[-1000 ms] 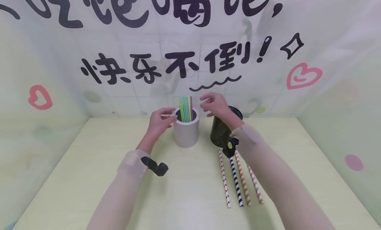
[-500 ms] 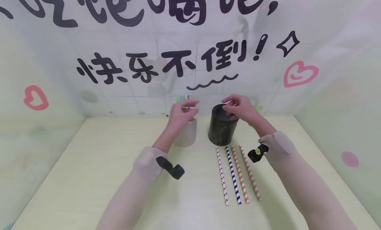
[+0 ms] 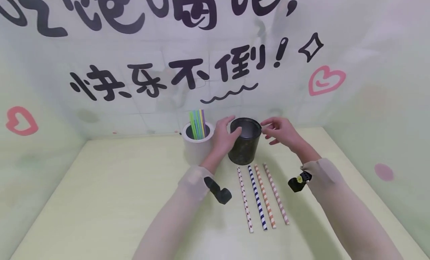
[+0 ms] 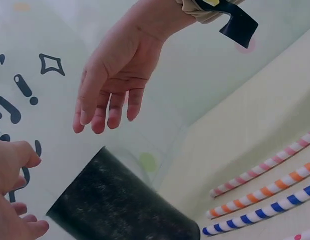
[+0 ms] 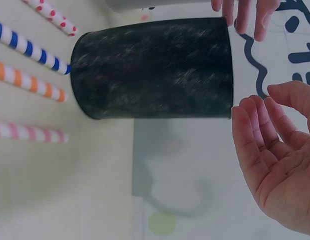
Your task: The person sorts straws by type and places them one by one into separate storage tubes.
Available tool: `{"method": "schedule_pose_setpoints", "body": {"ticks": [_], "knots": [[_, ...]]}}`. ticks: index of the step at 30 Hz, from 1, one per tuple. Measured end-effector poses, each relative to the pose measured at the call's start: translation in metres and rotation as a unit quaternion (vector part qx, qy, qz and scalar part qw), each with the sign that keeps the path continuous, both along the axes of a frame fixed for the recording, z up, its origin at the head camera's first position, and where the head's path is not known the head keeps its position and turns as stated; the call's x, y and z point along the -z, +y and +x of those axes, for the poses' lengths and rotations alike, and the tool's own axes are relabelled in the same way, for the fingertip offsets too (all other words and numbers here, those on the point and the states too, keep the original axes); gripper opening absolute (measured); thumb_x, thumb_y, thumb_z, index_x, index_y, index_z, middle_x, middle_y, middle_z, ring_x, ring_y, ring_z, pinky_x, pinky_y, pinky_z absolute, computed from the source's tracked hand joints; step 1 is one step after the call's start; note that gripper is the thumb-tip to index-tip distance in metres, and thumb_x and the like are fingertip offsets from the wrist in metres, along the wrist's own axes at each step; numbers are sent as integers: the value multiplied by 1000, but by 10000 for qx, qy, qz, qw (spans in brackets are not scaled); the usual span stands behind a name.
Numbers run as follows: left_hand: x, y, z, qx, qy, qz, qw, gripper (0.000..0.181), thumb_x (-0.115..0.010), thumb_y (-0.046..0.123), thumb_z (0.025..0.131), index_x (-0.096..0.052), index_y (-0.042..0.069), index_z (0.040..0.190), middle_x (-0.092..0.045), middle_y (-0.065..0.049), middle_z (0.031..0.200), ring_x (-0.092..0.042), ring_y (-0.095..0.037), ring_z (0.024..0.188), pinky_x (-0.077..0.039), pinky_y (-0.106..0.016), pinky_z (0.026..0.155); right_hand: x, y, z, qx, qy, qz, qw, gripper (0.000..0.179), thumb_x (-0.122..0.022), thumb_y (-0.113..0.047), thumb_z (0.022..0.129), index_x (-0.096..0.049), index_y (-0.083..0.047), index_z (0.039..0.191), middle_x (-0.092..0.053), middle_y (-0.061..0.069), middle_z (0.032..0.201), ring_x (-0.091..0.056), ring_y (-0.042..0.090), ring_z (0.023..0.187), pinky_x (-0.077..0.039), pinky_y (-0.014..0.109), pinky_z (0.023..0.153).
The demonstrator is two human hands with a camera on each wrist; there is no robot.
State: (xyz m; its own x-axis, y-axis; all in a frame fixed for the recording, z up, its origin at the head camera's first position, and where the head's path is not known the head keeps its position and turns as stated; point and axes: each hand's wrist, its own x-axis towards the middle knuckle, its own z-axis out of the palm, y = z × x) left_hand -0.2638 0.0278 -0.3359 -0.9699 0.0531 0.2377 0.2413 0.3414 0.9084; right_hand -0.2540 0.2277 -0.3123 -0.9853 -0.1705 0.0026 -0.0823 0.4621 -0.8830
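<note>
A black cylindrical container [image 3: 244,149], open at the top, stands upright near the back wall. My left hand [image 3: 224,135] is at its left rim, thumb and fingers spread apart. At the opposite rim is my right hand [image 3: 281,133], its fingers loosely bent and fingertips close to the edge; the right wrist view shows nothing in that palm. Just left of the black container stands a white cup [image 3: 198,149] holding several thin coloured sticks [image 3: 197,124], partly hidden behind my left hand and forearm.
In front of the black container lie several paper straws in a row: a red-dotted straw [image 3: 245,200], a blue-striped straw [image 3: 257,198], an orange-striped straw [image 3: 265,196] and a pink-striped straw [image 3: 276,194]. A lettered wall sheet [image 3: 141,114] rises behind the table [image 3: 100,192].
My left hand has moved right from the white cup to the black container. My right hand has gone from the container's left side to its right rim. The head view has turned slightly right.
</note>
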Motion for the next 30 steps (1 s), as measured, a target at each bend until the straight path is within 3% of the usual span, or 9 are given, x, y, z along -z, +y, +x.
{"method": "schedule_pose_setpoints", "body": {"ticks": [4, 14, 19, 24, 30], "knots": [[6, 7, -2, 24, -76, -11, 10000, 47, -62, 13, 84, -51, 3, 128, -41, -17, 135, -33, -26, 128, -28, -32, 109, 11, 10, 3, 30, -64, -106, 9999, 33, -56, -8, 89, -51, 8, 117, -60, 10, 86, -59, 16, 71, -58, 42, 65], [21, 15, -5, -374, -799, 792, 9930, 49, -62, 8, 82, -50, 4, 129, -44, -14, 135, -41, -29, 123, -36, -32, 105, 37, 28, 14, 195, -346, -198, 9990, 35, -58, -12, 89, -51, 7, 118, -61, 9, 85, -59, 14, 72, -58, 40, 65], [27, 15, -7, -405, -886, 1093, 9892, 50, -63, 5, 81, -51, 4, 129, -45, -13, 134, -42, -27, 123, -36, -31, 105, 55, 33, 16, 240, -588, -252, 9977, 37, -58, -13, 89, -50, 6, 119, -60, 11, 88, -60, 23, 78, -58, 40, 68], [29, 15, -8, -232, -815, 1097, 9903, 50, -63, 7, 82, -49, 5, 130, -45, -13, 134, -42, -27, 123, -34, -32, 106, 74, 36, 17, 320, -893, -239, 9952, 40, -56, -14, 90, -48, 8, 122, -58, 25, 100, -58, 36, 88, -58, 39, 69], [33, 12, -8, -334, -743, 879, 9928, 50, -63, 12, 83, -49, 7, 131, -44, -12, 135, -41, -25, 123, -35, -33, 106, 95, 37, 15, 456, -1304, -79, 9904, 41, -56, -14, 89, -48, 9, 122, -57, 25, 104, -60, 30, 84, -58, 36, 68]]}}
